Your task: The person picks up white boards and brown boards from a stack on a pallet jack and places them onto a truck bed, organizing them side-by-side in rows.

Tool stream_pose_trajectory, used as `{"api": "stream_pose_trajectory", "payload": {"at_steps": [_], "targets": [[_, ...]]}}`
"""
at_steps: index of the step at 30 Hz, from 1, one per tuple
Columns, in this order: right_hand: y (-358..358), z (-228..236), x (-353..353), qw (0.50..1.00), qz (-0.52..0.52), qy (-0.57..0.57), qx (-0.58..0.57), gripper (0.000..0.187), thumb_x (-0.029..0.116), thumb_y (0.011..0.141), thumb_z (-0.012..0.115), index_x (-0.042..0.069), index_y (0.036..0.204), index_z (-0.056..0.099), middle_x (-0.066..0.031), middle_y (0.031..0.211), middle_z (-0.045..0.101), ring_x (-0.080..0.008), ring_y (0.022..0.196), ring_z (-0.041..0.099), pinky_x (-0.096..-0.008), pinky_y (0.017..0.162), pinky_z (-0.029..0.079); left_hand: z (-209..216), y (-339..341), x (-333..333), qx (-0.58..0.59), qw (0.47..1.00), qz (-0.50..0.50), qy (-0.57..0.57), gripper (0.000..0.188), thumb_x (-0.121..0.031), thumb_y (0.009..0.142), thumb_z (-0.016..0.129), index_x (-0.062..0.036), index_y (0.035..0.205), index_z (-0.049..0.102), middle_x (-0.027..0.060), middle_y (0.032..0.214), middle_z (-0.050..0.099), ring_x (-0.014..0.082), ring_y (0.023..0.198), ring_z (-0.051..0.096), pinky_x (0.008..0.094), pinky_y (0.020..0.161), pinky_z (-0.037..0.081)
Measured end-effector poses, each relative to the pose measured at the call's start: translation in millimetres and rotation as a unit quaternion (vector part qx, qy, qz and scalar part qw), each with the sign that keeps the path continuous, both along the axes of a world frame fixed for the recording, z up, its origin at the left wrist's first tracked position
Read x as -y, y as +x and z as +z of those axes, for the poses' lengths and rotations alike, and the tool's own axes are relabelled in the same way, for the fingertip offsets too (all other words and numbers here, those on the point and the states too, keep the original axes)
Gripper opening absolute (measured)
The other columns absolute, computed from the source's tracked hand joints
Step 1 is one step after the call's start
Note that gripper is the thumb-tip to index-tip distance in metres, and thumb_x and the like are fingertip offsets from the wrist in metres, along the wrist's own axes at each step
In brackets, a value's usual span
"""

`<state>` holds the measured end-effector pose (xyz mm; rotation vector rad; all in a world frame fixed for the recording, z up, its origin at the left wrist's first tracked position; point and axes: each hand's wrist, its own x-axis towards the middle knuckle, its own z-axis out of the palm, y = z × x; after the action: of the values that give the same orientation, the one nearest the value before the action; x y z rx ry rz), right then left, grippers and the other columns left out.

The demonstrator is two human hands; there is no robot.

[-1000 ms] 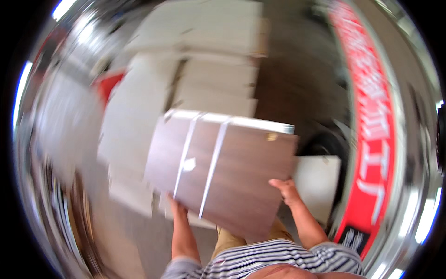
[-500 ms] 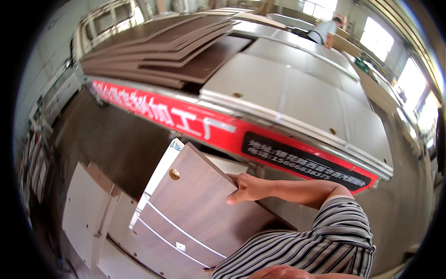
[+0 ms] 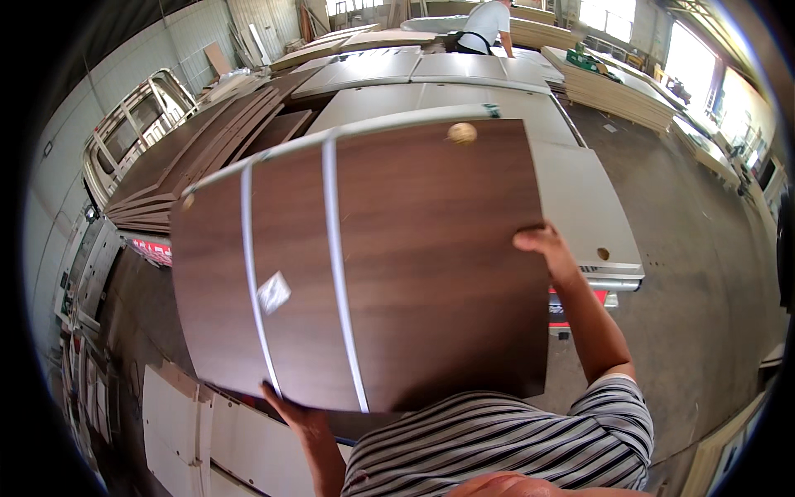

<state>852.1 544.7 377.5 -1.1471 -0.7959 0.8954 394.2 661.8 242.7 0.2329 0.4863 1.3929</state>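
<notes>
A wide brown wood-grain panel is held up in front of me, tilted, with a paler board edge showing behind its top. Two white strips cross its face, beside a small pale label and a round cut-out near the top edge. My right hand grips its right edge, thumb on the front and fingers mostly hidden behind. At the bottom edge, my left hand holds the panel from below, its fingers partly out of sight. The panel blocks much of the truck bed behind it.
Beyond the panel, a flatbed truck carries stacked brown boards on the left and white boards on the right. White boards stand low at left. A person bends over the far stacks. Pale board piles lie at far right.
The panel has risen from low beside the truck to in front of the bed and turned more level. My left hand now shows clearly at its lower edge; my view has tipped up.
</notes>
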Motion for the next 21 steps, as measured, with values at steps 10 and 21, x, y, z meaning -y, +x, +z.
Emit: {"api": "stream_pose_trajectory", "payload": {"at_steps": [10, 21], "targets": [[185.6, 82.2, 41.1, 0.735, -0.120, -0.339, 0.575, 0.077, 0.052, 0.081, 0.069, -0.005, 0.129, 0.051, -0.0228, 0.131, 0.053, -0.0348, 0.123, 0.051, -0.0419, 0.105, 0.038, 113.4, 133.1, -49.9, -0.533, 0.695, -0.448, 0.179, 0.026, -0.027, 0.094, 0.060, -0.0018, 0.099, 0.058, 0.0110, 0.082, 0.069, 0.0174, 0.075, 0.066, 0.0295, 0.064, 0.052], [130.5, -16.1, 21.4, 0.588, -0.106, -0.305, 0.742, 0.070, 0.059, 0.090, 0.047, 0.023, 0.148, 0.033, -0.0065, 0.153, 0.031, -0.0273, 0.143, 0.025, -0.0642, 0.112, 0.018, 95.0, 263.1, -216.2, -0.728, 0.164, 0.031, 0.665, 0.057, -0.032, 0.091, 0.059, -0.0238, 0.144, 0.040, 0.0141, 0.142, 0.044, 0.0319, 0.132, 0.043, 0.0471, 0.109, 0.034]]}}
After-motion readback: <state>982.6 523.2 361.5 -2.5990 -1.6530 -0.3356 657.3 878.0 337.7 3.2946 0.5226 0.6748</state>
